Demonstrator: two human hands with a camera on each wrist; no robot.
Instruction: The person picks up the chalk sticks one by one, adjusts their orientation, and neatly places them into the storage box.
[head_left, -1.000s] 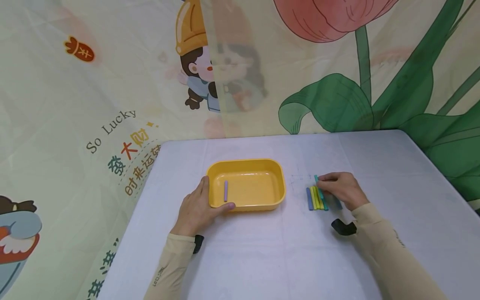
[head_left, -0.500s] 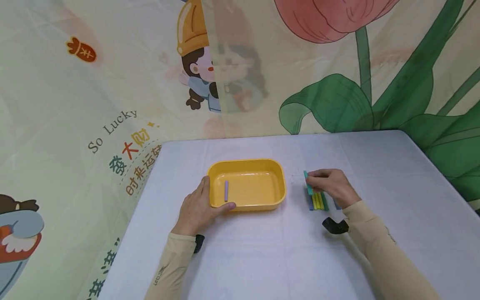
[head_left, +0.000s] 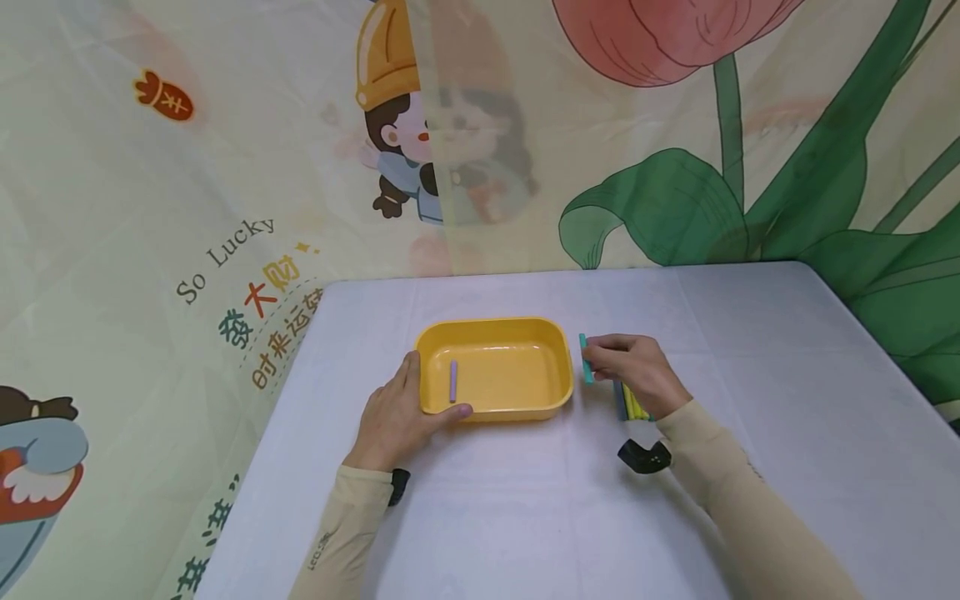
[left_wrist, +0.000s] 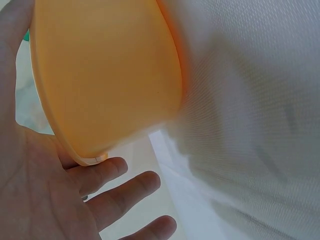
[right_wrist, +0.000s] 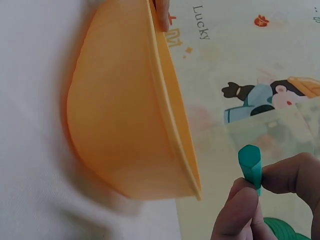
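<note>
My right hand [head_left: 637, 367] pinches a teal six-sided stick [head_left: 586, 360] between thumb and fingertips, just off the tray's right side. The right wrist view shows the flat end of this teal stick [right_wrist: 249, 159] sticking out past the fingers. My left hand [head_left: 397, 421] holds the yellow tray [head_left: 567, 367] by its near left corner, thumb over the rim and fingers along the outer side. Loosely spread fingertips [left_wrist: 150, 182] show beyond the rim in the left wrist view. One purple stick [head_left: 453, 382] lies in the tray's left part.
Right of the tray, a blue stick [head_left: 620, 402] and yellow sticks [head_left: 635, 407] lie side by side on the white tabletop [head_left: 480, 517], partly hidden by my right hand. A printed cloth [head_left: 495, 242] hangs behind the table's far edge.
My right hand has carried the teal stick leftward from above the row of sticks to beside the tray. The left hand and tray have stayed in place.
</note>
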